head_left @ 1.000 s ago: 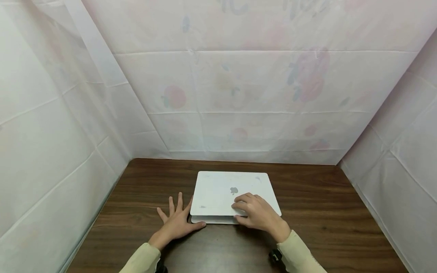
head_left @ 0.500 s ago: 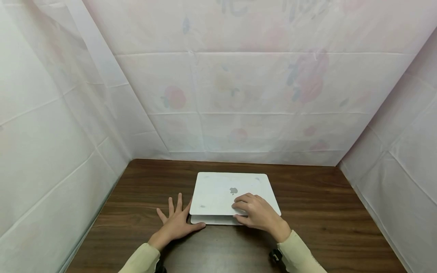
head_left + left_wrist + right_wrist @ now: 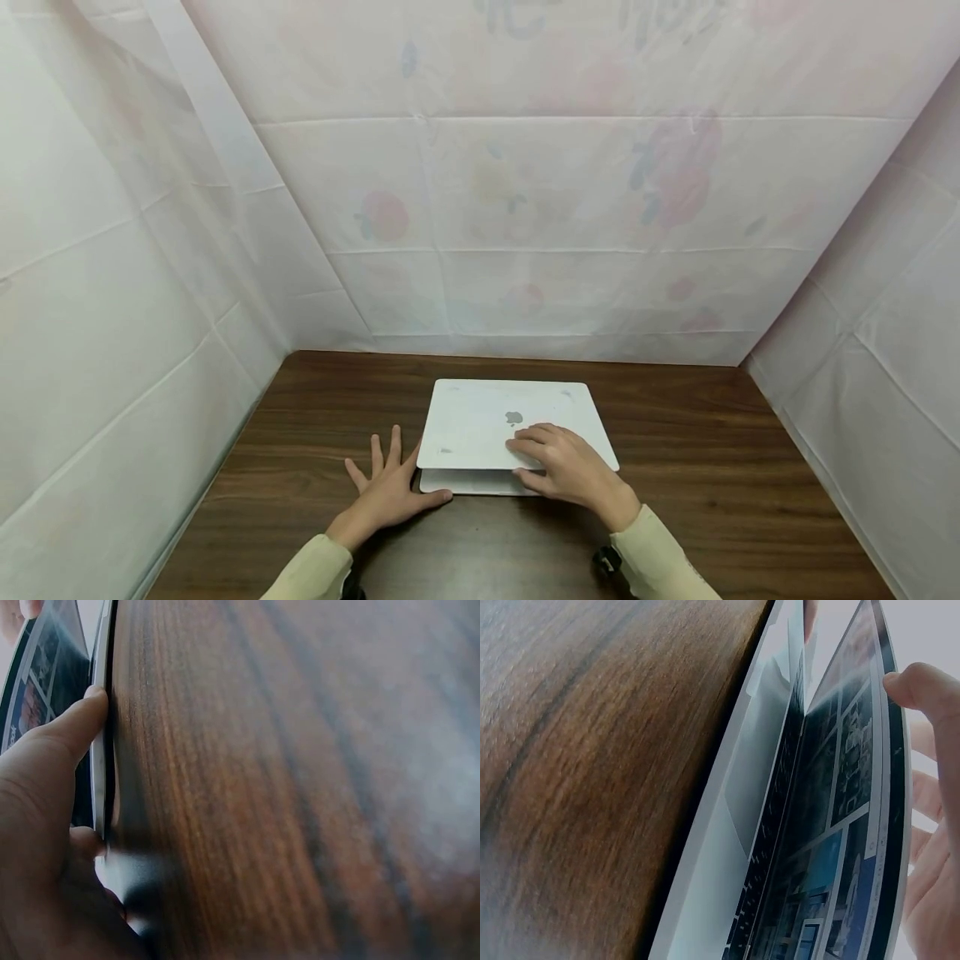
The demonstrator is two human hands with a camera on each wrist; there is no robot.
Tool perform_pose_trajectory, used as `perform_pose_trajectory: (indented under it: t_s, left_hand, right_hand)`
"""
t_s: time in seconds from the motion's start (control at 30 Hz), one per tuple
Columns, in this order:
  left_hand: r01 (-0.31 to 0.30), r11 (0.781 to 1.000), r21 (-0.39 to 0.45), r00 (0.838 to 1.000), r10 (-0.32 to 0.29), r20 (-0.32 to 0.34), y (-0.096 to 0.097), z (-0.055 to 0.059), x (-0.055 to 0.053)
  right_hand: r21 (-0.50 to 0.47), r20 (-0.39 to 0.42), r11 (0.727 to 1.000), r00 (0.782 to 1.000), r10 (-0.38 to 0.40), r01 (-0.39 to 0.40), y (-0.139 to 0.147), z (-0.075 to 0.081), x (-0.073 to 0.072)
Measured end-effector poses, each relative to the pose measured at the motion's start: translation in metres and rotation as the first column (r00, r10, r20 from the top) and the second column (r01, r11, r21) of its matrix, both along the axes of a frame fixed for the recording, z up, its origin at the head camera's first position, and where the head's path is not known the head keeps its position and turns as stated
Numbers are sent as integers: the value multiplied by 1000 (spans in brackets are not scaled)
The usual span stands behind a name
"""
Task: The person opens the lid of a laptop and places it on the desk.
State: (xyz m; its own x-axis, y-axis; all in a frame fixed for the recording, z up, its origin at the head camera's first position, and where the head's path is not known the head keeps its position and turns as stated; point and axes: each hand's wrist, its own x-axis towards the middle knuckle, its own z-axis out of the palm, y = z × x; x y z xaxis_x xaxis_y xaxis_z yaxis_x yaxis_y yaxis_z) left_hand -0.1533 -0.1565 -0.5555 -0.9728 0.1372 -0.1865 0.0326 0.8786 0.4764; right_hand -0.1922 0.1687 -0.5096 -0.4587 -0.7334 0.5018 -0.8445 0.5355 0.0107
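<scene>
A silver laptop (image 3: pixel 480 417) with an apple logo lies on the wooden table, its lid raised a little off the base. My right hand (image 3: pixel 570 468) pinches the lid's front edge, fingers on top and thumb underneath. In the right wrist view, the thumb (image 3: pixel 909 684) touches the border of the lit screen (image 3: pixel 847 772), and part of the keyboard (image 3: pixel 769 840) shows. With fingers spread, my left hand (image 3: pixel 390 492) rests at the laptop's front left corner. Its thumb (image 3: pixel 79 724) presses on the base's front edge in the left wrist view.
The dark wooden table (image 3: pixel 712 467) extends around the laptop on all sides. White sheets with faint fruit prints (image 3: pixel 525 208) hang behind the table and at both sides. A black strap device (image 3: pixel 606 560) sits on the right wrist.
The lid's front edge has risen slightly with my right hand, widening the gap above the base. My left hand stays in place.
</scene>
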Motion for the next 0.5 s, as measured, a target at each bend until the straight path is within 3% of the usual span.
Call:
perform_pose_trajectory:
  t_s: [0.5]
  left_hand:
    - [-1, 1000, -12, 1000, 1, -9, 0, 3, 3]
  right_hand:
    - [6, 11, 1000, 1000, 10, -10, 0, 4, -1]
